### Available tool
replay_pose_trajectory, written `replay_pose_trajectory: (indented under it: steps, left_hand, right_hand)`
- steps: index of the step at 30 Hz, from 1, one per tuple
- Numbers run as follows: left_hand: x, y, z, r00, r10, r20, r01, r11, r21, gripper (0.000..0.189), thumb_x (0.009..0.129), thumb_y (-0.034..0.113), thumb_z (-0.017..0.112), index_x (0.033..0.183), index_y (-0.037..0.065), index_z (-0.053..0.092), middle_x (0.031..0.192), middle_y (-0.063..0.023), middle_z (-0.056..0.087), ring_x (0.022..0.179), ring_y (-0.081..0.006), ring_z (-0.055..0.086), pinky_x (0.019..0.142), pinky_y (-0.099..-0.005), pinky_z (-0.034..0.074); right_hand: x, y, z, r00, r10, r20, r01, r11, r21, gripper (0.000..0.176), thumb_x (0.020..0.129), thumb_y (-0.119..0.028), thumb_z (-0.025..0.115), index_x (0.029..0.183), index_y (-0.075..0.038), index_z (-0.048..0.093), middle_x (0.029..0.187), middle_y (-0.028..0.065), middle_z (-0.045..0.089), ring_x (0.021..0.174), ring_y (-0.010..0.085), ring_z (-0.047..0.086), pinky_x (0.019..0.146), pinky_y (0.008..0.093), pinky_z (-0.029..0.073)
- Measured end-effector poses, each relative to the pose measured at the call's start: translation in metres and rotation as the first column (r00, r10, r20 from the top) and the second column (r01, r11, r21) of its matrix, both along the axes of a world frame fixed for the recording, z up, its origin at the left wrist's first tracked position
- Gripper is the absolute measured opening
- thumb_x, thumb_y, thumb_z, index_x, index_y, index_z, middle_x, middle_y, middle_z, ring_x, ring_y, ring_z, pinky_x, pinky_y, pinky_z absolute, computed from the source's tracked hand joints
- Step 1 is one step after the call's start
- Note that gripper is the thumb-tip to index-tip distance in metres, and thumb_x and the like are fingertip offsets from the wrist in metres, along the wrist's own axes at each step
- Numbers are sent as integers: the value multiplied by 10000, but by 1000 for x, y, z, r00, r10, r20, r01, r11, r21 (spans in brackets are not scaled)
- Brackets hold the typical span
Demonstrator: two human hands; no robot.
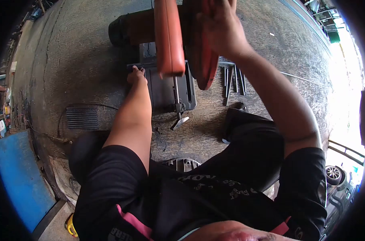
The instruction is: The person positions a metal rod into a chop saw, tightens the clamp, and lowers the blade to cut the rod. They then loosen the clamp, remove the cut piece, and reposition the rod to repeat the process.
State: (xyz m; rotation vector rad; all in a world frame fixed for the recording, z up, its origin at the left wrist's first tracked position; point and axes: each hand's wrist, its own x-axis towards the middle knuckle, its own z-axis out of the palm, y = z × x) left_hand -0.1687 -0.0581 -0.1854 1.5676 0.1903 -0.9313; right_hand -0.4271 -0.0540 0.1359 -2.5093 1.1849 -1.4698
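Observation:
A cut-off saw with an orange guard [170,40] stands on the floor in front of me. Its dark base [162,88] carries a clamp screw [177,100] with a flat metal handle at the near end. My left hand [136,75] is at the left edge of the base, fingers curled on the end of a dark metal bar [131,65]. Raised at the top right, my right hand [224,34] has its fingers bent around the saw's head, beside a second red-orange guard part [208,72]. The frame's top edge cuts off part of that grip.
Several cut metal bars [228,82] lie on the floor right of the saw. To the left are a ribbed dark grate [82,117], a cable [61,120] and a blue panel [23,176]. My bent legs flank the saw's near side. A parked car [339,193] shows at the far right.

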Motion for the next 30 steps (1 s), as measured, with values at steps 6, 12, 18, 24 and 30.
replay_pose_trajectory:
  steps: [6, 12, 18, 24, 30]
  left_hand:
    - [0, 1, 0, 998, 52, -32, -52, 998, -17, 355, 901, 176, 578, 1146, -73, 516, 957, -180, 627, 781, -289, 668, 714, -311, 597]
    - [-1, 5, 10, 998, -9, -62, 12, 999, 52, 406, 889, 275, 595, 1164, -17, 533, 1020, -149, 638, 802, -242, 674, 627, -301, 573]
    - [-8, 12, 30, 991, -105, 81, 83, 968, 238, 415, 861, 320, 623, 1132, 11, 566, 1015, -132, 657, 791, -244, 677, 622, -350, 545]
    - [6, 2, -12, 990, -108, 85, 92, 980, 175, 456, 834, 293, 660, 1115, -53, 565, 997, -167, 652, 789, -258, 671, 632, -350, 553]
    - [3, 2, -1, 988, -81, 130, 59, 984, 167, 426, 836, 265, 658, 1089, -65, 565, 980, -169, 651, 767, -256, 669, 614, -350, 557]
  right_hand:
    - [-1, 40, -25, 998, -55, 38, 48, 983, 179, 409, 774, -64, 603, 1168, -77, 494, 1271, 208, 354, 1185, 398, 373, 972, 427, 367]
    - [-4, 51, -45, 998, -27, 59, 21, 995, 98, 311, 729, -4, 611, 1020, -107, 578, 1145, 171, 527, 1175, 426, 363, 947, 468, 396]
    - [-8, 70, -61, 997, 18, -79, -8, 992, 127, 335, 686, 19, 614, 985, -131, 607, 1229, 251, 445, 1215, 428, 318, 1020, 471, 316]
    - [-4, 83, -76, 999, -18, -42, 23, 990, 140, 342, 664, 33, 611, 958, -142, 623, 1238, 260, 439, 1226, 441, 299, 1025, 465, 306]
    - [-4, 89, -87, 996, -40, -81, 49, 992, 116, 335, 655, 40, 604, 933, -144, 637, 1246, 275, 421, 1225, 435, 302, 1030, 460, 301]
